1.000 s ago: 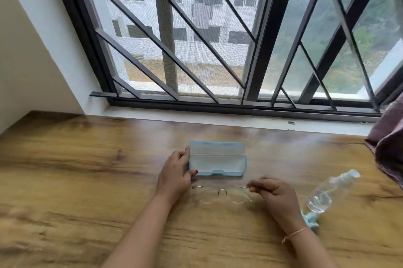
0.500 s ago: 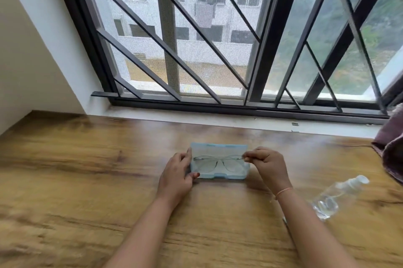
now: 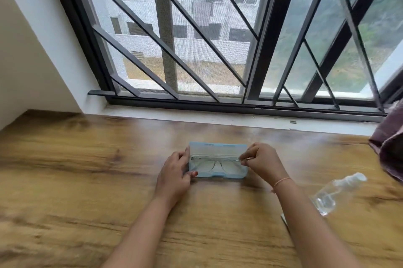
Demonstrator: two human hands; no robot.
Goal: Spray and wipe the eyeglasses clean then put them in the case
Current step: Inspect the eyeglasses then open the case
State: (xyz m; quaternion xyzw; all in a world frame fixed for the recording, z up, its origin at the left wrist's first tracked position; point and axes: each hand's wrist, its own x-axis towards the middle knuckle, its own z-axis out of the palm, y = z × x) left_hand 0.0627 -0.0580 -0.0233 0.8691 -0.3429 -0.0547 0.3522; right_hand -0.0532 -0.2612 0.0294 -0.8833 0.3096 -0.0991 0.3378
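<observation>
Eyeglasses [image 3: 214,164] lying inside the open case [image 3: 218,148] on the desk [image 3: 87,180], one temple end pinched in the right hand [image 3: 261,161] grip to seat them, case end clasped in the left hand [image 3: 174,174] grip, likely against sliding.

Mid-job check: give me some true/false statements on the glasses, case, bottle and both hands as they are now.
The case is open. True.
The right hand pinches the right end of the eyeglasses. True.
The eyeglasses lie outside the case. False: they are inside it.
The spray bottle stands upright. False: the spray bottle lies on its side on the table.
The left hand grips the case's left end. True.
</observation>
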